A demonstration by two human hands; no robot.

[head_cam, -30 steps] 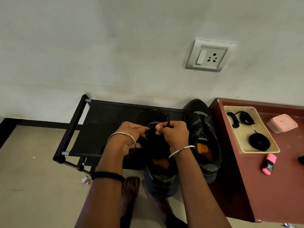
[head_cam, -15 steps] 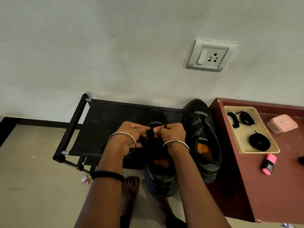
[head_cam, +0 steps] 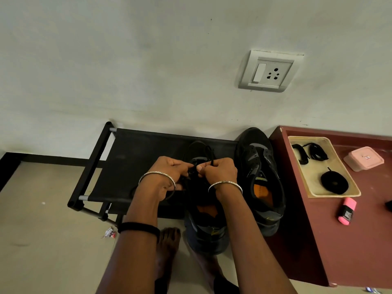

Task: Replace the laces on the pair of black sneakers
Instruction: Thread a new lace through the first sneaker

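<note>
Two black sneakers stand on a low black fabric rack (head_cam: 135, 162) against the wall. Over the left sneaker (head_cam: 206, 228) both hands meet. My left hand (head_cam: 169, 170) and my right hand (head_cam: 218, 170) each pinch the black lace (head_cam: 209, 151) above the tongue, fingers closed on it; a loop of lace sticks up past my right hand. The right sneaker (head_cam: 258, 172) stands beside it with no lace visible and an orange insole showing. A beige tray (head_cam: 339, 193) on the maroon table holds a coiled black lace (head_cam: 334, 183) and two loose black bundles (head_cam: 309, 153).
The maroon table (head_cam: 360, 240) stands at the right, with a pink lidded box (head_cam: 363, 158) and a pink highlighter (head_cam: 346, 211) on it. A wall socket (head_cam: 268, 71) sits above. My bare feet (head_cam: 167, 247) are on the floor below the rack, near a small scrap (head_cam: 109, 232).
My right hand has lowered and drawn closer to my left, so the fingertips now nearly touch over the lace. The lace end that stood above my right hand now shows as a loop.
</note>
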